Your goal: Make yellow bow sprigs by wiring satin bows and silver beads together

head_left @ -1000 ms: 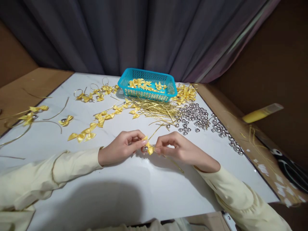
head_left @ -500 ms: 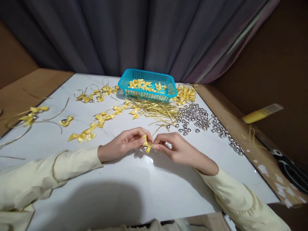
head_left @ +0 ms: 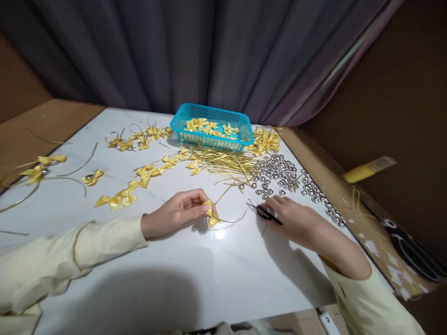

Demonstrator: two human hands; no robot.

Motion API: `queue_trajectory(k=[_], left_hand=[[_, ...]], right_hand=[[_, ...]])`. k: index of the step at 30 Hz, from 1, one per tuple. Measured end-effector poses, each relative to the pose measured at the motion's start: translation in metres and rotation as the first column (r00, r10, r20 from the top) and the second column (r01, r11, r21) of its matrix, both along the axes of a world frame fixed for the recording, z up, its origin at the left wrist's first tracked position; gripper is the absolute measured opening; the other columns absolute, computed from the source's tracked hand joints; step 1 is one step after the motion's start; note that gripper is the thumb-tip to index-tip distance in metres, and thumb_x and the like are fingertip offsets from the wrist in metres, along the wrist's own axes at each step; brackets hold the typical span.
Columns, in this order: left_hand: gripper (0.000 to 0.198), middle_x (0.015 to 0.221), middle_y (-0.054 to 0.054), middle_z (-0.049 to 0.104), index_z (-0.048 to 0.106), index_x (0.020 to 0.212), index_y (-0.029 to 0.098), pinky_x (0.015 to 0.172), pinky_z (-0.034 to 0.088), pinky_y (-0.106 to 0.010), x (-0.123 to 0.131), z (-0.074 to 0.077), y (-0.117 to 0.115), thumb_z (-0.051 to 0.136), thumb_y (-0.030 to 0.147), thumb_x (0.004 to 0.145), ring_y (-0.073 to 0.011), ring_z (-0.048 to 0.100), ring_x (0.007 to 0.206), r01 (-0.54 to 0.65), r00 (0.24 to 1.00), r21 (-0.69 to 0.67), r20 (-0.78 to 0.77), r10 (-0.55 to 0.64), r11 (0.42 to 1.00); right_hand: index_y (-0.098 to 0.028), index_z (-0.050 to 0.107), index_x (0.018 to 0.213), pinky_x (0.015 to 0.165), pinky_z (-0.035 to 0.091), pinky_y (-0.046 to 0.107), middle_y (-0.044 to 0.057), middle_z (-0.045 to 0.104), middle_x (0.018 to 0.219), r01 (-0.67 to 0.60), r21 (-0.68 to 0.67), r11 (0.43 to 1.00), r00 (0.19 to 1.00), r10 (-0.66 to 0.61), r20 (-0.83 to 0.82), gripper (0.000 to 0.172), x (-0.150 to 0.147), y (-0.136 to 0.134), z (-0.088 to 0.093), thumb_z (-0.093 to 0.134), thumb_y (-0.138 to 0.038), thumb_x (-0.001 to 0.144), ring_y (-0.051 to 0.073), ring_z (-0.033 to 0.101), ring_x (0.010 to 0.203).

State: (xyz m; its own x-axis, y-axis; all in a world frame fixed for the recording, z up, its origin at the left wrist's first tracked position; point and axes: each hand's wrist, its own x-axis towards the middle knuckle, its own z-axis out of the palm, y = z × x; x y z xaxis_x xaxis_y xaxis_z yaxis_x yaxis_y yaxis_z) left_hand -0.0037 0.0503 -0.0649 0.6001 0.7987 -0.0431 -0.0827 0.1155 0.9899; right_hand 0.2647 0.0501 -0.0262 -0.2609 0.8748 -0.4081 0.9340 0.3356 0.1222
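Note:
My left hand [head_left: 178, 211] is closed in a pinch on a yellow ribbon bow [head_left: 211, 220] just above the white tabletop. A silver heart-shaped bead [head_left: 206, 217] sits on this bow, and thin gold cord [head_left: 230, 221] trails from it to the right. To the right of it, my right hand [head_left: 288, 216] is closed over small black-handled scissors [head_left: 264, 212]. Their metal tips point left toward the bow; part of the handles is hidden under my fingers. Close beyond that hand lies a pile of silver heart beads [head_left: 277, 168].
A turquoise basket [head_left: 213, 141] holding yellow bows stands at the back. Cut gold cords [head_left: 226, 162] lie before it. Loose bows [head_left: 150, 174] spread leftward, and more bows [head_left: 265, 141] are heaped beside the basket. Large black scissors [head_left: 412, 249] and a yellow-handled tool [head_left: 363, 173] lie at right.
My right hand has let go of the bow's cord, moved right and closed on the small scissors. My left hand stays about where it was, with the bow in its pinch.

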Motion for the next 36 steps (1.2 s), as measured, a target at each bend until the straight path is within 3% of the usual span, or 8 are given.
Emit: queue_trajectory(k=[6,11,16,19,22,30,33,36], left_hand=[[0.029,0.085,-0.008,0.062,0.056,0.081,0.012,0.060,0.037,-0.027,0.000,-0.002,-0.002,0.058,0.041,0.086,-0.0120,0.048,0.066,0.004,0.999,0.048,-0.040,-0.002,0.999],[0.029,0.085,-0.008,0.063,0.058,0.082,0.012,0.056,0.036,-0.026,-0.001,-0.002,-0.002,0.058,0.041,0.086,-0.0108,0.047,0.061,-0.008,0.999,0.070,-0.040,0.011,0.998],[0.026,0.096,-0.013,0.068,0.054,0.080,0.013,0.052,0.041,-0.024,0.000,-0.003,-0.003,0.057,0.037,0.087,-0.0082,0.048,0.054,0.007,1.000,0.030,0.007,-0.007,1.000],[0.025,0.089,-0.011,0.069,0.048,0.080,0.016,0.050,0.044,-0.024,0.002,-0.004,-0.002,0.057,0.038,0.088,-0.0126,0.057,0.059,0.035,0.995,-0.031,0.094,-0.032,0.999],[0.022,0.090,-0.009,0.066,0.047,0.082,0.017,0.049,0.042,-0.023,0.001,-0.005,-0.001,0.055,0.035,0.090,-0.0133,0.058,0.062,0.064,0.986,-0.072,0.156,-0.052,0.995],[0.026,0.086,-0.003,0.047,0.055,0.079,0.016,0.074,0.042,-0.027,-0.007,0.009,0.006,0.050,0.037,0.092,-0.0140,0.049,0.080,0.237,0.971,0.306,-0.047,-0.234,0.922],[0.024,0.089,-0.004,0.046,0.057,0.079,0.016,0.081,0.042,-0.029,-0.009,0.020,0.006,0.047,0.033,0.094,-0.0160,0.050,0.087,0.311,0.950,0.452,-0.149,-0.273,0.836],[0.017,0.094,-0.006,0.049,0.059,0.083,0.016,0.083,0.042,-0.029,-0.011,0.029,0.005,0.048,0.024,0.093,-0.0162,0.052,0.089,0.327,0.945,0.523,-0.202,-0.259,0.787]], right_hand=[[-0.015,0.052,0.091,0.052,0.033,0.027,0.010,0.063,0.082,0.047,0.060,0.997,0.996,-0.052,0.074,0.021,0.016,-0.011,-0.015,0.036,-0.002,0.084,0.022,0.061,0.072],[-0.016,0.051,0.081,0.053,0.036,0.027,0.004,0.059,0.057,0.255,-0.090,0.963,0.935,-0.269,-0.233,0.019,0.069,-0.021,-0.009,0.038,-0.002,0.080,0.017,0.055,0.053],[-0.020,0.060,0.095,0.057,0.043,0.026,0.002,0.058,0.066,0.308,-0.209,0.928,0.466,-0.338,-0.817,0.020,0.065,-0.067,0.002,0.051,-0.036,0.086,0.015,0.051,0.055],[-0.019,0.064,0.091,0.046,0.035,0.022,-0.001,0.051,0.060,0.528,-0.340,0.779,0.100,-0.454,-0.885,0.027,0.027,-0.088,-0.006,0.059,-0.044,0.081,0.011,0.042,0.050],[-0.016,0.067,0.082,0.043,0.028,0.021,-0.003,0.044,0.055,0.628,-0.352,0.694,-0.049,-0.416,-0.908,0.031,-0.013,-0.087,-0.018,0.071,-0.044,0.069,0.009,0.037,0.049],[-0.015,0.071,0.093,0.046,0.034,0.021,0.001,0.061,0.064,0.598,-0.224,0.770,-0.004,-0.276,-0.961,0.029,-0.051,-0.061,-0.013,0.062,-0.039,0.079,0.009,0.042,0.050],[-0.015,0.070,0.101,0.047,0.038,0.020,0.004,0.068,0.077,0.279,-0.367,0.887,0.034,-0.391,-0.920,0.033,-0.056,-0.060,-0.010,0.064,-0.038,0.078,0.008,0.046,0.051],[-0.013,0.069,0.097,0.042,0.034,0.018,0.001,0.066,0.067,0.017,-0.523,0.852,0.076,-0.522,-0.849,0.031,-0.061,-0.061,-0.011,0.066,-0.037,0.078,0.004,0.038,0.040]])
